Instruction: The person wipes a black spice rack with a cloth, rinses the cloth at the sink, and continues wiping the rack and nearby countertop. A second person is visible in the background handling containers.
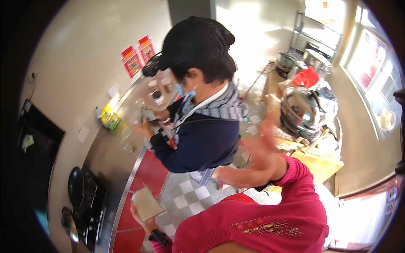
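Note:
My left hand [142, 218] grips a folded beige cloth [147, 204], low by the counter's red front. My right hand [253, 158] is raised at the centre right, blurred, with its fingers apart and nothing in it. Just beyond it stands a person in a black cap and dark blue jacket [202, 142]. That person's hands are over the steel counter [109, 148], at some glassware too blurred to name. A jar with a dark lid [157, 96] and other jars are near those hands. A yellow-green packet [109, 117] stands against the wall.
A gas stove [91, 208] with a black pan [76, 186] and another pan [69, 224] is at the lower left. On the right, a wooden table [316, 163] holds a large lidded pot [302, 109], a red plastic bag [306, 77] and more pots. A metal rack [319, 33] stands behind.

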Demonstrator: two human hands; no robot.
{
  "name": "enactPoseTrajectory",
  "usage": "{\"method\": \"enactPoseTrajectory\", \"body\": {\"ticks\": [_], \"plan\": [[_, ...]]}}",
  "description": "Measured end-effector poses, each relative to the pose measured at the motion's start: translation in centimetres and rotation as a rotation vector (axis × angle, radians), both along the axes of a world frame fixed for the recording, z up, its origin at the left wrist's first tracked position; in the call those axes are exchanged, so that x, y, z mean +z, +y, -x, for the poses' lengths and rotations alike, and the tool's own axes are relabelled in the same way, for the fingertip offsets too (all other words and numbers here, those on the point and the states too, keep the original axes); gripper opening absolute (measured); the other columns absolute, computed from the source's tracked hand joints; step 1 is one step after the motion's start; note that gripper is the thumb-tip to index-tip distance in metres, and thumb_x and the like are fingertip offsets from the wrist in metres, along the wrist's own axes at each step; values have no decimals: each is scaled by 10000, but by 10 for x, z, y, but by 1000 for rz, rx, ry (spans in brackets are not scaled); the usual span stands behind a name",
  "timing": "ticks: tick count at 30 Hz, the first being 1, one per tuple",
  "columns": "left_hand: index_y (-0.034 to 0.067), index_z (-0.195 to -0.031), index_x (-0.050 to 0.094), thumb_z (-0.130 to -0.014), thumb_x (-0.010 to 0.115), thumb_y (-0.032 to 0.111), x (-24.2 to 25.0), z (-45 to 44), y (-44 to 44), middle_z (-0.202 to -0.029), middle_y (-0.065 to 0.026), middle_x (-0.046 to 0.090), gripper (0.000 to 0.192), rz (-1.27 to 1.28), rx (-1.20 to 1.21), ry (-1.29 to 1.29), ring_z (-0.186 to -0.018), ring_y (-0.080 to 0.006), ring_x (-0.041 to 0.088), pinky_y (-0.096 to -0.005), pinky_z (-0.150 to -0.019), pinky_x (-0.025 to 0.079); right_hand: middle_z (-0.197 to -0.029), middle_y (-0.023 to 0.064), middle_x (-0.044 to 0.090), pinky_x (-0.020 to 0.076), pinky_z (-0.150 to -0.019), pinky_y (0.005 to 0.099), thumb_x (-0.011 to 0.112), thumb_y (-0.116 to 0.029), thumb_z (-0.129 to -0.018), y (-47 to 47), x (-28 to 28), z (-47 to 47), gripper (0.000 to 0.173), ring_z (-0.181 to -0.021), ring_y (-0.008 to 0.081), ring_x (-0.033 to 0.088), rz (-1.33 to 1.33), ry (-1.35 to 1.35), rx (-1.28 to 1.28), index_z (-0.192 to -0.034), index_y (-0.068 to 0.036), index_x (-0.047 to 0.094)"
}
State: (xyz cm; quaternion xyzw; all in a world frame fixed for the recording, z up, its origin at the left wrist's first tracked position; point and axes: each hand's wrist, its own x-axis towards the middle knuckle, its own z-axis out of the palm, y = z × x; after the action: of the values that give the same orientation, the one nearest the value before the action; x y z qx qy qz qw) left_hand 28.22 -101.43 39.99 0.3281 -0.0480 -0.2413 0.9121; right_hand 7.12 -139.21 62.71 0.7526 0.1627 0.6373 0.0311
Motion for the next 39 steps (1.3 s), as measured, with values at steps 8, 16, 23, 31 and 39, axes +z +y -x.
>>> {"method": "enactPoseTrajectory", "body": {"ticks": [8, 16, 23, 31, 39], "plan": [[5, -1342, 509, -906, 490, 444, -4, 47, 57, -1324, -192, 571, 619, 143, 219, 141, -1186, -392, 562, -633, -1008, 411, -1545, 193, 299, 138, -1118, 648, 728, -304, -782, 81, -82, -72, 563, -1426, 448, 225, -83, 809, 532, -1323, -216, 599], [76, -1301, 559, -884, 535, 421, -24, 168, 155, -1318, -142, 588, 542, 108, 590, 205, -1178, -375, 567, -668, -1006, 395, -1435, 140, 440, 201, -1110, 615, 703, -283, -818, 149, -142, -116, 487, -1348, 361, 363, 7, 1054, 914, -1283, -168, 613], [55, -1283, 562, -859, 540, 474, -24, 241, 166, -1251, -142, 616, 596, 95, 825, 164, -1119, -375, 591, -660, -983, 422, -1106, 153, 665, 319, -1038, 530, 619, -371, -877, 164, -165, -144, 549, -1095, 289, 606, 340, 1765, 805, -1352, -114, 521], [86, -1303, 559, -883, 526, 417, -18, 256, 167, -1292, -119, 604, 536, 80, 880, 237, -1161, -374, 568, -683, -1004, 382, -1461, 354, 287, 225, -1099, 575, 647, -233, -872, 228, -55, -253, 723, -1337, 510, 306, -768, 291, 765, -1462, 20, 313], [83, -1330, 539, -881, 526, 397, -10, 262, 163, -1323, -124, 584, 548, 93, 879, 168, -1187, -379, 552, -702, -1017, 351, -1523, 350, 163, 121, -1055, 722, 672, -142, -779, 310, 0, -235, 630, -1359, 579, 198, -539, 203, 978, -1386, -171, 504]]}}
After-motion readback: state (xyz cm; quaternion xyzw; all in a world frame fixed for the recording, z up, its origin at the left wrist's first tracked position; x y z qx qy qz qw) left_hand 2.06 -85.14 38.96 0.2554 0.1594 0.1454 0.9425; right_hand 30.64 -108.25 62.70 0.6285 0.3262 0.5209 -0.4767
